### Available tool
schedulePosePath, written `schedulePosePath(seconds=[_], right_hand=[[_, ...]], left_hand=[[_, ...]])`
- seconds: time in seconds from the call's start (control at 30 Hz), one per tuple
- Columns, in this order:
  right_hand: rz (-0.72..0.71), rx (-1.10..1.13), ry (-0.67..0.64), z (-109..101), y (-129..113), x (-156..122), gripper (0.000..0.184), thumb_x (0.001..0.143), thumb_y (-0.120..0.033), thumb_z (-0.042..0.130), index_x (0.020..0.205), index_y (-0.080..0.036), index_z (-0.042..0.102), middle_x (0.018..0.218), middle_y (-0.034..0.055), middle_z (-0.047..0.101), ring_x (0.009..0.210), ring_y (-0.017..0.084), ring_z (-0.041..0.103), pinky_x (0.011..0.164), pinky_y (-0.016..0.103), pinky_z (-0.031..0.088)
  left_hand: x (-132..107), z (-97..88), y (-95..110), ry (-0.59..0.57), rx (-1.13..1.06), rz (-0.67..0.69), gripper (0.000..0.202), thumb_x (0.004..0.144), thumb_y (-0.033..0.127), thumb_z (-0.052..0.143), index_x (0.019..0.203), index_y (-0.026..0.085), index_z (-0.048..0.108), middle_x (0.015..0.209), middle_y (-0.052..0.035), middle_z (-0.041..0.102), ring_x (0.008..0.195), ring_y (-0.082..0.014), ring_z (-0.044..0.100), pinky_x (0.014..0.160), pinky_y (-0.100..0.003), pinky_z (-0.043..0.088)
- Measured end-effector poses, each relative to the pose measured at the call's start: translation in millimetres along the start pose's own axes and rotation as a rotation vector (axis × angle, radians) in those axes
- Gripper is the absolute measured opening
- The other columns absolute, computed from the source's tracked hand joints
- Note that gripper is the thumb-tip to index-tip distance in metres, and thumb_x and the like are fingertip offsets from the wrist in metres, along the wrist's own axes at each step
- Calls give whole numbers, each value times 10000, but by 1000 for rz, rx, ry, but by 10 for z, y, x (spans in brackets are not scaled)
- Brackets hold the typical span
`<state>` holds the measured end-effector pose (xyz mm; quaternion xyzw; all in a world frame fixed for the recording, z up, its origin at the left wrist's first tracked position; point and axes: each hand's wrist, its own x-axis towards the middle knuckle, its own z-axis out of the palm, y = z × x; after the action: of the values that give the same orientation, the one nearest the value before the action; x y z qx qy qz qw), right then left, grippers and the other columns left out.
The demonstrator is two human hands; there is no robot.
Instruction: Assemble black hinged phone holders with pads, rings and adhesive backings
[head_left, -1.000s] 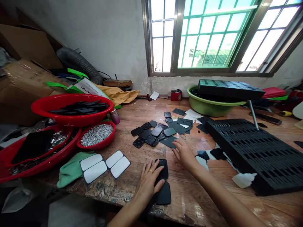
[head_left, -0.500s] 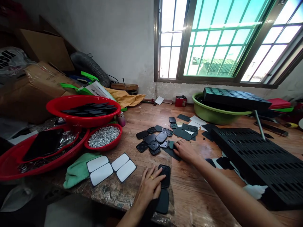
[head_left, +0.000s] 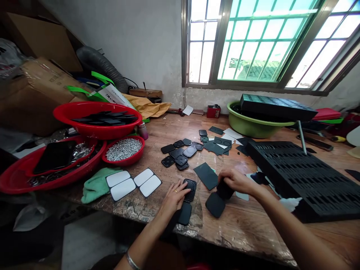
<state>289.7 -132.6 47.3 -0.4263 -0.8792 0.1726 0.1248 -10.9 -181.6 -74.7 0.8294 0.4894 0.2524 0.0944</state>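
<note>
My left hand (head_left: 174, 195) lies with fingers stretched across a black two-part piece with rounded corners. The ridged half (head_left: 191, 187) shows beyond my fingertips and the smooth half (head_left: 185, 213) below them. To the right, my right hand (head_left: 235, 180) is closed on another black two-part piece (head_left: 215, 205), whose near half sticks out toward the table's front edge. A dark flat rectangular sheet (head_left: 206, 176) lies just left of my right hand. Beyond my hands is a loose cluster of black rounded plates (head_left: 189, 151), some with round marks.
Two dark-edged sheets with white rounded panels (head_left: 147, 182) lie left, beside a green cloth (head_left: 95, 183). Red basins stand behind, one small with metal screws (head_left: 123, 149). At right sit a slotted black block (head_left: 303, 176) with a metal rod (head_left: 302, 137) and a green basin (head_left: 253, 127).
My right hand has come from the cluster toward me and now grips a black two-part piece. My left hand stays on its piece. The view has tilted slightly.
</note>
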Motion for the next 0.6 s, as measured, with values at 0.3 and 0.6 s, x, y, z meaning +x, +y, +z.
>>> schedulePosePath(seconds=[0.3, 0.6], right_hand=[[-2, -106, 110, 472, -314, 1017, 421, 839, -30, 336, 1113, -96, 649, 1187, 119, 566, 1117, 177, 507, 998, 284, 387], [-89, -303, -49, 489, -298, 1772, 428, 850, -41, 456, 1238, -178, 572, 1220, 90, 531, 1142, 220, 459, 968, 356, 396]], left_hand=[[-56, -150, 190, 59, 22, -2, 416, 850, 93, 400, 1179, 216, 623, 1330, -91, 537, 1309, -281, 416, 1058, -542, 371], [53, -619, 855, -249, -54, 196, 485, 870, 272, 598, 1339, 274, 472, 1472, -24, 373, 1415, -266, 199, 1141, -530, 251]])
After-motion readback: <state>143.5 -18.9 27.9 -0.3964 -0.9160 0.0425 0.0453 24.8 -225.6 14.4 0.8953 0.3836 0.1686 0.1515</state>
